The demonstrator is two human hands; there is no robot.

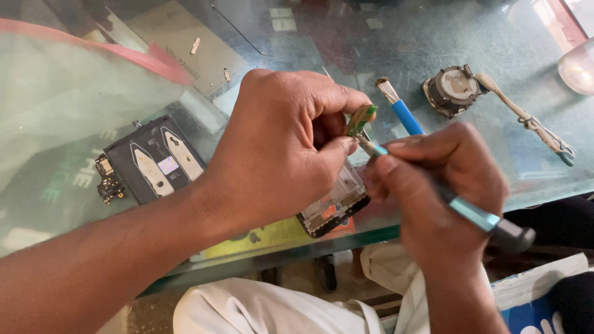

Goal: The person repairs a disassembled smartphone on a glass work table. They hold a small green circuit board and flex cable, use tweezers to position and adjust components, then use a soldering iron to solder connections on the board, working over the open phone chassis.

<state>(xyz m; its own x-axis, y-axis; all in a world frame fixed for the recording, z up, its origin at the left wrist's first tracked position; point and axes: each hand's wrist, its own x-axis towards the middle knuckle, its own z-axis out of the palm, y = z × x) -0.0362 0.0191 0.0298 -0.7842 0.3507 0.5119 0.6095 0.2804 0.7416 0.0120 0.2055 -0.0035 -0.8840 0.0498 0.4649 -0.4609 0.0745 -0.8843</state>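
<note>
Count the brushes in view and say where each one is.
2. A teal-handled brush is gripped in the right hand, its tip at the small green circuit board pinched by the left hand. A blue-handled brush lies on the glass table behind. Others may be hidden.

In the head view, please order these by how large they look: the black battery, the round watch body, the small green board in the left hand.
1. Black battery: clearly the largest.
2. Round watch body: lies farther from the camera, so its true size may be understated.
3. Small green board, pinched by the left hand: smallest, partly hidden by fingers.
</note>
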